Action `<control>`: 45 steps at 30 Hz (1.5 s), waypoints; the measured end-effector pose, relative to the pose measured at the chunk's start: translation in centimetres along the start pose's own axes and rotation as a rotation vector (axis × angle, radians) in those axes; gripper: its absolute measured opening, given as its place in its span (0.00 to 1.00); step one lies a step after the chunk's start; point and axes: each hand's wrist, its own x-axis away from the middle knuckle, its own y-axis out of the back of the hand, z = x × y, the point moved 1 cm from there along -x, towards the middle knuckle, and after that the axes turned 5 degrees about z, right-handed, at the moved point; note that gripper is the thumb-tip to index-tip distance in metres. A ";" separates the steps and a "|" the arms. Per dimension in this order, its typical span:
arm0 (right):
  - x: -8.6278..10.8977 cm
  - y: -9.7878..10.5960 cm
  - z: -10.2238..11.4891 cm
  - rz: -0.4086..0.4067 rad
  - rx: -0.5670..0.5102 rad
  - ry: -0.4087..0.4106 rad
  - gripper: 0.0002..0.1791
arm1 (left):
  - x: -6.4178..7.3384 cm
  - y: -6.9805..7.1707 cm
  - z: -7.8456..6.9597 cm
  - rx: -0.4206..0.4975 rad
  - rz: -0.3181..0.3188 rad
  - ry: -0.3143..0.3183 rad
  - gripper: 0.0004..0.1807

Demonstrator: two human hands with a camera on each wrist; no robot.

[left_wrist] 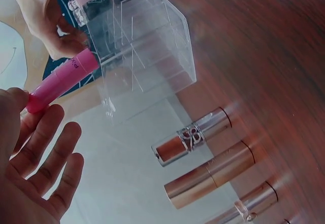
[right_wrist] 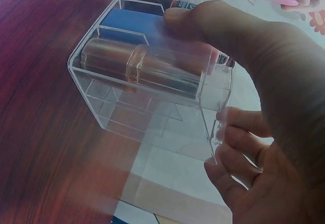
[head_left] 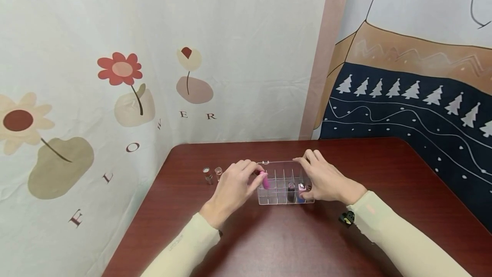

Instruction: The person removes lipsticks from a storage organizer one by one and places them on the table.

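Note:
My left hand (head_left: 235, 184) pinches a pink lipstick tube (left_wrist: 63, 79) by one end, between thumb and index finger. The tube is tilted over the left part of a clear divided lipstick organizer (head_left: 274, 196); its other fingers are spread. With the right hand (head_left: 326, 178) I grip the organizer's right side, thumb at the front and fingers behind. In the right wrist view, a gold lipstick (right_wrist: 109, 61), a blue tube (right_wrist: 132, 26) and a black tube (right_wrist: 147, 0) occupy neighbouring slots. My right thumb lies over the blue tube, and whether it touches it I cannot tell.
Left of the organizer, several lip products stand on the dark red table (head_left: 276, 243), among them a clear tube with an orange-brown fill (left_wrist: 172, 148) and a gold lipstick (left_wrist: 210, 178). A printed cloth (head_left: 250, 54) hangs behind the table.

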 end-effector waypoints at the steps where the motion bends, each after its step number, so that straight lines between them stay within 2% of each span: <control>1: 0.0 0.0 0.0 -0.001 0.001 0.000 0.57 | 0.0 0.1 0.1 0.003 0.000 0.003 0.06; 14: 0.0 0.0 -0.2 -0.006 0.023 0.008 0.57 | 0.4 1.1 1.2 0.044 -0.041 0.031 0.07; 22: 0.0 -0.1 -0.2 -0.006 0.023 0.009 0.57 | 0.9 1.7 2.1 0.023 -0.031 0.072 0.07; 29: -0.1 -0.2 -0.2 -0.016 0.025 0.016 0.57 | 1.5 2.1 2.9 0.046 -0.004 0.125 0.05; 34: -0.1 -0.2 -0.1 -0.015 0.026 0.015 0.57 | 2.1 1.9 3.5 0.017 0.008 0.157 0.04; 45: -0.1 -0.3 -0.1 -0.015 0.020 0.006 0.57 | 3.0 1.2 4.3 0.010 0.079 0.183 0.07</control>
